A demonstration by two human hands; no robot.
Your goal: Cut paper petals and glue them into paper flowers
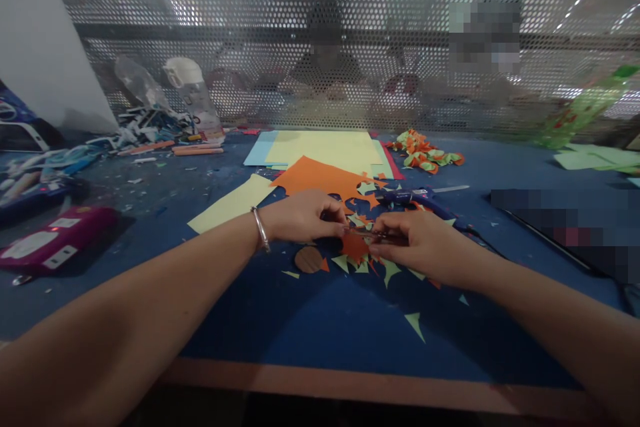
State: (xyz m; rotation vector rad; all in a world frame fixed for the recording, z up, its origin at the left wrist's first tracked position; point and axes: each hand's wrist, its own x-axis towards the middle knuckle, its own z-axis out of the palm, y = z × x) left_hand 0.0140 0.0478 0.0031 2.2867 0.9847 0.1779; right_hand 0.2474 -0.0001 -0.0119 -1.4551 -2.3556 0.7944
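My left hand (313,215), with a silver bangle at its wrist, is closed in a pinch; what its fingertips hold is too small to make out. Touching its fingertips from the right is a thin metal tool (383,237), perhaps tweezers or scissors, gripped in my right hand (415,240). Just below the fingertips an orange paper piece (356,248) shows. Green and orange scraps (391,271) lie around and under my right hand. Left of them rests a round wooden disc (309,259). Behind my hands lies a large orange sheet (315,178) with a cut edge.
Coloured sheets (325,147) are stacked at the back, beside a heap of curled paper pieces (425,152). A blue-handled tool (413,196) lies behind my right hand. Bottles (200,103), clutter and a magenta device (60,237) stand left; a dark device (575,233) lies right.
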